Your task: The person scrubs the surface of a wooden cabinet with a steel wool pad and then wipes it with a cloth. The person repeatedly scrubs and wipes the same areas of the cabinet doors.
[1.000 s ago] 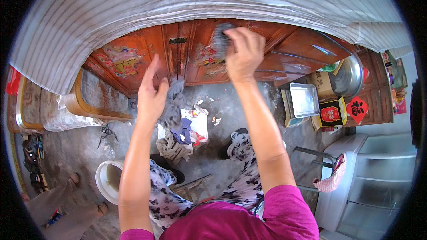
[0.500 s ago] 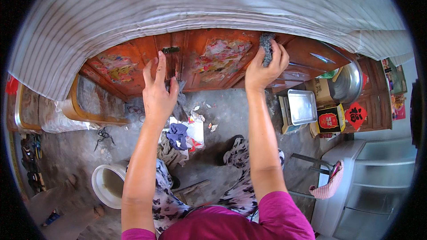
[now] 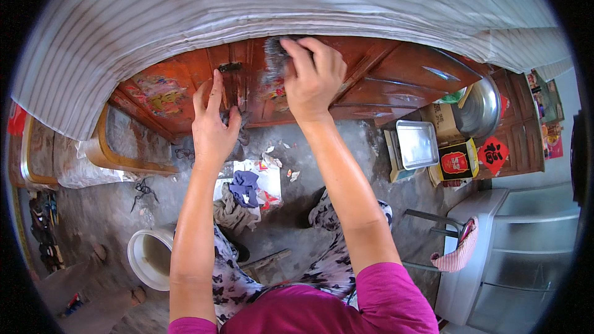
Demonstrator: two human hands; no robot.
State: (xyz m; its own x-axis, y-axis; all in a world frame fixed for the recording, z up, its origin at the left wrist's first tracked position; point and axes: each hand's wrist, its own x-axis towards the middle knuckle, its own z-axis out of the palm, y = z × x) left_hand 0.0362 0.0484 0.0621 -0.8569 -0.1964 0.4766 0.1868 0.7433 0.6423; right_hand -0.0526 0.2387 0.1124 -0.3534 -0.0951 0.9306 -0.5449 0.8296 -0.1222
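A wooden cabinet with reddish-brown doors (image 3: 253,93) stands ahead of me, with torn, colourful paper remnants (image 3: 161,94) stuck on its left panel. My right hand (image 3: 317,80) is closed on a grey steel wool pad (image 3: 275,59), pressed against the door near its upper edge and blurred by motion. Fingers apart, my left hand (image 3: 213,130) rests against the door just below a dark metal latch (image 3: 230,67). A grey rag-like thing (image 3: 242,131) shows beside its thumb; whether the hand touches it is hidden.
A striped cloth (image 3: 297,0) drapes over the cabinet top. Below lie paper scraps and a purple-blue cloth (image 3: 245,188). A white bucket of cloudy water (image 3: 137,253) stands at left. To the right are a metal tray (image 3: 417,144), a box (image 3: 455,162) and a chair (image 3: 433,222).
My right hand has swept left across the door with the steel wool, covering part of the paper patch there. My left hand has shifted only slightly.
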